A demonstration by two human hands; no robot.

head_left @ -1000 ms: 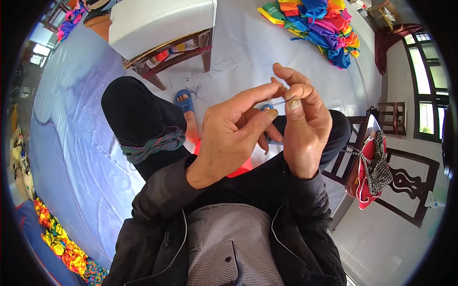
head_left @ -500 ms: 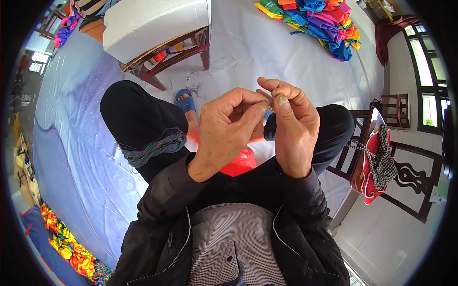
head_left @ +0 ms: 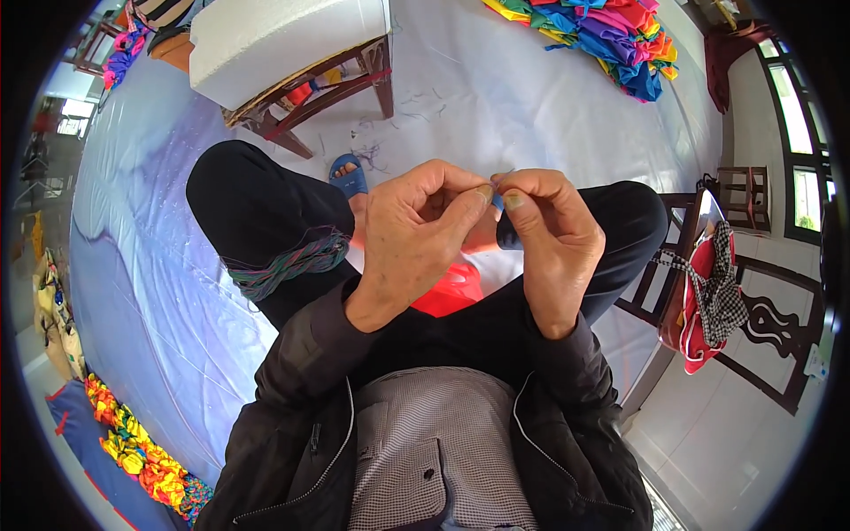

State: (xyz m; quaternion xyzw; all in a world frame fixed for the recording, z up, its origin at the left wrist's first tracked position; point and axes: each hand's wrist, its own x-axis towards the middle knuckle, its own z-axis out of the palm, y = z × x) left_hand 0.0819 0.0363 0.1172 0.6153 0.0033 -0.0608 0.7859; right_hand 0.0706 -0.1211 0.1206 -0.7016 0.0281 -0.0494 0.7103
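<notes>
Both hands meet over my lap, fingertips close together. My left hand (head_left: 412,234) is closed, thumb and index finger pinching a thin purplish thread (head_left: 498,180). Opposite it, my right hand (head_left: 558,243) also pinches between thumb and index finger, at the same bit of thread. Most of the thread is hidden by the fingertips, and its ends are too fine to follow. Across my left thigh lies a bundle of multicoloured threads (head_left: 292,264). A red plastic bag (head_left: 452,290) shows below, between my legs.
Ahead on the left stands a wooden stool (head_left: 332,97) topped by a white foam block (head_left: 283,49). Colourful folded cloth (head_left: 611,40) is heaped at the far right. A wooden chair (head_left: 770,323) holding a red bag (head_left: 699,327) is at my right. Thread scraps (head_left: 367,155) litter the white sheeting.
My right index finger has come down from a raised position to meet the thumb in a pinch. The right hand has shifted slightly right and nearer; the left hand has barely moved.
</notes>
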